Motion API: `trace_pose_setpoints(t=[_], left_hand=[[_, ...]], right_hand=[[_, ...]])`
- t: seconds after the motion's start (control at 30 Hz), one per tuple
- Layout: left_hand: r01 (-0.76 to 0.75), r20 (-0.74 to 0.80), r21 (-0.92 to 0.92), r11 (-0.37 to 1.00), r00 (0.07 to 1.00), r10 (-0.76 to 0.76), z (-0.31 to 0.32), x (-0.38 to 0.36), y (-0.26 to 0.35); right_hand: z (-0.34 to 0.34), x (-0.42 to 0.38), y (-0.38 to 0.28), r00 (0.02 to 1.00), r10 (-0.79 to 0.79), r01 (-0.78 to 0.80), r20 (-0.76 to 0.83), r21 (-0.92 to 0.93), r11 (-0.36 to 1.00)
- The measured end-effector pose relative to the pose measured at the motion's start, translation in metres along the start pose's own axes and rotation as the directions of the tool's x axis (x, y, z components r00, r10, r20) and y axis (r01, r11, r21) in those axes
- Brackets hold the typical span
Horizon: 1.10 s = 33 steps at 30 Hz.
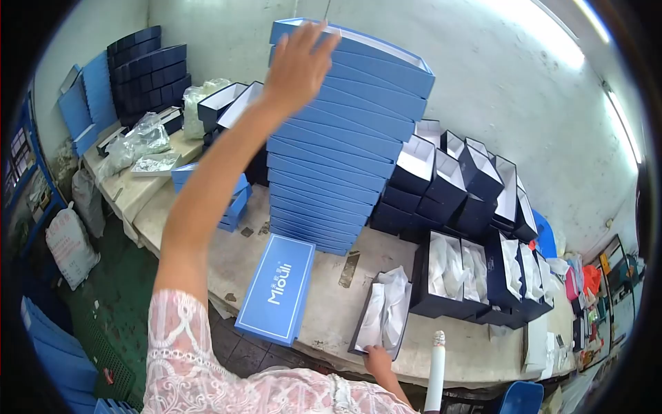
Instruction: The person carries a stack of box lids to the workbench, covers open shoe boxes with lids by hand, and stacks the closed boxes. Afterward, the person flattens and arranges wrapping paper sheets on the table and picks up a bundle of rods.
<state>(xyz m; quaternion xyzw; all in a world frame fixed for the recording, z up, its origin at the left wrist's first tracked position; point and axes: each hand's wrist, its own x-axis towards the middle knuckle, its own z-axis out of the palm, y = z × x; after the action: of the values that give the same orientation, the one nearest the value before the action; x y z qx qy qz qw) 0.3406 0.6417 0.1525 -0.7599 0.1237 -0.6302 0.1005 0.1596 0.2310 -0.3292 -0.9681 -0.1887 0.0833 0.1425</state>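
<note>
A tall stack of blue shoebox lids (331, 138) rises from the table, the top one showing its white inside. My left hand (298, 65) is raised to the top of the stack, fingers stretched out and overlapping the uppermost lid. Down at the table's front edge, my right hand (377, 360) pinches the near end of a dark shoebox (360, 330). White tissue paper (387, 303) fills that box. Between the stack and me lies a blue lid (276, 286) with white "Mioulli" lettering facing up.
Dark boxes (448, 169) with white insides are piled behind the stack at right; tissue-filled boxes (434, 303) stand in front of them. A white rod (436, 372) sticks up at the near edge. Plastic bags (141, 141) and more dark boxes (152, 76) occupy the left.
</note>
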Motion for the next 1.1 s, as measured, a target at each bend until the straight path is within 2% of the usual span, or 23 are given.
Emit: trace_pose_setpoints(t=[0.07,0.1,0.13,0.2,0.3,0.37,0.4,0.43,0.5,0.53,0.63,0.67,0.7,0.77,0.8,0.83,0.87,0.9,0.93,0.97,1.0,1.07,1.1], left_hand=[[-0.016,-0.088,0.149,0.989,0.996,0.03,0.025,0.034,-0.024],[0.041,0.183,0.221,0.974,0.98,-0.082,0.033,0.046,-0.035],[0.066,0.433,0.301,0.951,0.879,-0.198,0.035,0.053,-0.04],[0.076,0.591,0.234,0.969,0.781,-0.204,0.017,0.072,-0.029],[-0.072,0.415,0.254,0.964,0.909,-0.041,0.005,0.097,-0.035],[-0.04,0.001,0.02,0.999,0.999,0.04,-0.012,0.111,-0.033],[-0.085,-0.134,0.067,0.994,0.987,0.094,-0.035,0.117,-0.022],[-0.143,-0.357,0.199,0.97,0.911,0.208,-0.067,0.121,0.003],[0.007,-0.49,0.3,0.954,0.859,0.147,-0.096,0.122,0.027],[0.283,-0.41,0.16,0.946,0.89,-0.197,-0.11,0.117,0.05],[0.366,-0.112,-0.348,0.863,0.898,-0.426,-0.11,0.078,0.08],[0.559,0.268,-0.652,0.511,0.802,-0.534,-0.115,0.055,0.112],[0.71,0.63,-0.703,0.027,0.641,-0.438,-0.119,0.033,0.148],[0.832,0.847,-0.526,-0.177,0.532,-0.015,-0.084,-0.044,0.199],[0.516,0.528,-0.821,0.243,0.849,-0.019,-0.049,-0.096,0.236],[0.896,0.892,-0.406,-0.177,0.431,0.138,-0.074,-0.111,0.266],[0.784,0.896,-0.171,-0.596,0.376,0.238,-0.062,-0.157,0.307],[0.728,0.919,-0.003,-0.685,0.273,0.285,-0.067,-0.185,0.322],[0.639,0.923,0.164,-0.751,0.17,0.345,-0.072,-0.209,0.334],[0.662,0.925,0.249,-0.707,0.053,0.375,-0.073,-0.232,0.344],[0.674,0.917,0.33,-0.661,-0.063,0.394,-0.067,-0.256,0.351],[0.937,0.952,0.191,-0.293,-0.104,0.288,-0.027,-0.329,0.369],[0.99,0.968,0.118,-0.07,-0.099,0.229,-0.007,-0.353,0.374]], right_hand=[[-0.009,-0.019,-0.011,0.985,-0.09,0.112,-0.15,0.149,0.982],[-0.017,-0.025,-0.016,0.976,-0.066,0.109,-0.209,0.201,0.973],[-0.023,-0.033,-0.021,0.964,-0.034,0.104,-0.265,0.256,0.961],[-0.042,-0.049,-0.031,0.934,0.063,0.066,-0.35,0.345,0.936],[-0.054,-0.078,-0.035,0.86,0.205,-0.005,-0.467,0.394,0.919],[-0.057,-0.093,-0.031,0.835,0.247,-0.003,-0.492,0.445,0.896],[-0.057,-0.097,-0.028,0.824,0.282,-0.02,-0.492,0.473,0.881],[-0.065,-0.098,-0.029,0.817,0.273,0.0,-0.508,0.474,0.881],[-0.088,-0.093,-0.031,0.809,0.268,0.058,-0.523,0.526,0.849],[-0.099,-0.086,-0.03,0.796,0.269,0.078,-0.542,0.532,0.843],[-0.147,-0.062,-0.036,0.771,0.366,0.12,-0.521,0.683,0.72],[-0.152,-0.049,-0.028,0.751,0.38,0.234,-0.54,0.756,0.611],[-0.175,-0.041,-0.039,0.731,0.393,0.359,-0.557,0.805,0.473],[-0.203,-0.029,-0.05,0.718,0.39,0.453,-0.576,0.813,0.366],[-0.205,-0.023,-0.05,0.726,0.42,0.498,-0.544,0.838,0.224],[-0.199,-0.019,-0.043,0.731,0.49,0.458,-0.475,0.874,0.163],[-0.186,-0.015,-0.032,0.732,0.556,0.415,-0.395,0.905,0.097],[-0.177,-0.015,-0.024,0.727,0.614,0.37,-0.307,0.929,0.027],[-0.172,-0.023,-0.025,0.74,0.629,0.211,-0.241,0.97,0.123],[-0.157,-0.027,-0.018,0.711,0.692,0.01,-0.127,0.985,0.17],[-0.126,-0.028,0.002,0.711,0.696,-0.055,-0.101,0.979,0.199],[-0.061,-0.033,0.033,0.714,0.699,-0.167,-0.039,0.96,0.225],[-0.038,-0.037,0.044,0.719,0.695,-0.213,-0.007,0.949,0.23]])
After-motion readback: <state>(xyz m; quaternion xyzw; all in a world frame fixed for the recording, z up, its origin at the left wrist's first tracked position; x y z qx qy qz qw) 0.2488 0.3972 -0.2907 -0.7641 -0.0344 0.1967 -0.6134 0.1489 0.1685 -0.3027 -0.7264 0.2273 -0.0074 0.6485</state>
